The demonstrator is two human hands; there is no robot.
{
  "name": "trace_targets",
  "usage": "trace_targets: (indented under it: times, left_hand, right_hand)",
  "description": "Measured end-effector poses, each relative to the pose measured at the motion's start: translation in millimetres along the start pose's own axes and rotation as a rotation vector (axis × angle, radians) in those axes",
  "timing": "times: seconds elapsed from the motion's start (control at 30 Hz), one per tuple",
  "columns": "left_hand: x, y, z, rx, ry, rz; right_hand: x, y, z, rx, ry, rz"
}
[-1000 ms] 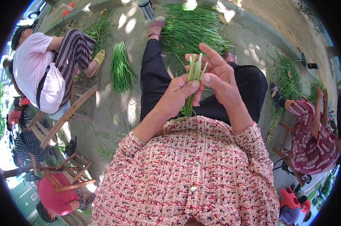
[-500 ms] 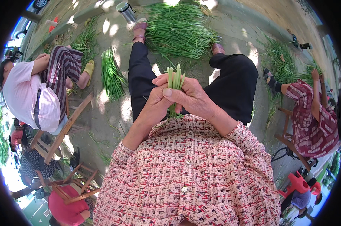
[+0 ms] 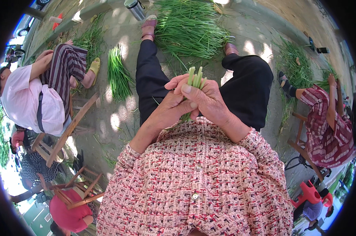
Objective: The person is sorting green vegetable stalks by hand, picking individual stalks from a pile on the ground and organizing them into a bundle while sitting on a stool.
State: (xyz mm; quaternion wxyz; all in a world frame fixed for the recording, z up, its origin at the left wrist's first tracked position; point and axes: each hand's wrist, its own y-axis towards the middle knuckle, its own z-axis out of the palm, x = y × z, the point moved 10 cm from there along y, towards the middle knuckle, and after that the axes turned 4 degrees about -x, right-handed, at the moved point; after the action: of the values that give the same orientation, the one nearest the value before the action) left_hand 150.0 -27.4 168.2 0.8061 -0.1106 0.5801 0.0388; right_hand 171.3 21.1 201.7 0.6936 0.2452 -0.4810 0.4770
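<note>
In front of my lap, both hands are closed together round a small bunch of long green stalks (image 3: 195,80). My right hand (image 3: 209,103) wraps the upper part, its thumb pressed across the stalks and its fingertips curled past them on the left. Just below and to the left, my left hand (image 3: 169,110) grips the bunch lower down, with its thumb toward the right hand. The pale cut ends stick up above the fingers. Most of the bunch's lower length is hidden by the hands.
A big heap of green stalks (image 3: 189,31) lies between my feet, and a smaller bundle (image 3: 119,74) left of my leg. A steel tumbler (image 3: 135,10) stands near my left foot. People sit on either side, with a wooden stool (image 3: 71,128) at left and a red plastic stool (image 3: 307,193) at right.
The bunch has shifted slightly right, and its upper ends now tilt right and show less. My left thumb has come into sight beside the right hand.
</note>
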Motion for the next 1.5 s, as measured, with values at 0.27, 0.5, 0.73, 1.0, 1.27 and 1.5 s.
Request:
trace_targets:
  times: [0.27, 0.5, 0.73, 1.0, 1.27, 1.5]
  left_hand:
    - [12, 12, -1, 0.06, 0.014, -0.096]
    - [5, 13, -32, -0.068, 0.488, -0.088]
    - [-12, 10, -47, -0.116, 0.609, -0.078]
    - [3, -23, -113, -0.246, 0.4, -0.2]
    - [-14, -39, -124, -0.338, 0.327, -0.114]
    - [-16, -45, -138, -0.408, 0.256, -0.081]
  right_hand:
    - [34, 12, -51, -0.228, 0.156, -0.265]
    - [31, 23, -121, -0.438, 0.616, -0.174]
    - [21, 31, -136, -0.468, 0.725, -0.139]
    - [55, 19, -216, -0.272, 0.968, -0.377]
    - [27, 14, -222, -0.598, 0.994, -0.258]
    - [23, 18, -225, -0.354, 1.087, -0.25]
